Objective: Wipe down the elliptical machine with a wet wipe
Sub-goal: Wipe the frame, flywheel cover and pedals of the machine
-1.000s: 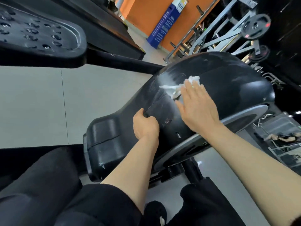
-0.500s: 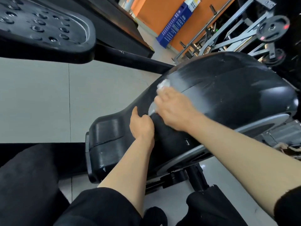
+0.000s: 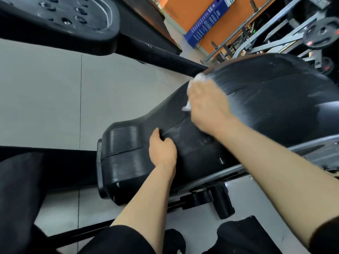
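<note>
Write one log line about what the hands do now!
right hand: presses wet wipe on elliptical housing | left hand: rests on housing

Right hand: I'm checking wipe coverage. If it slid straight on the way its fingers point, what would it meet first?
The right hand, pressing the white wet wipe, points up-left along the black plastic elliptical housing. It would probably reach the housing's edge first, then the black pedal arm; depth unclear.

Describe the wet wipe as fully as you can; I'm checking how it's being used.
The wet wipe is white, crumpled and motion-blurred. It lies pressed against the elliptical's black housing under the right hand, which hides most of it. One bunch pokes out beyond the fingers near the housing's upper edge; a smaller corner shows at the hand's left side. Pale streaks mark the housing beside it.
</note>
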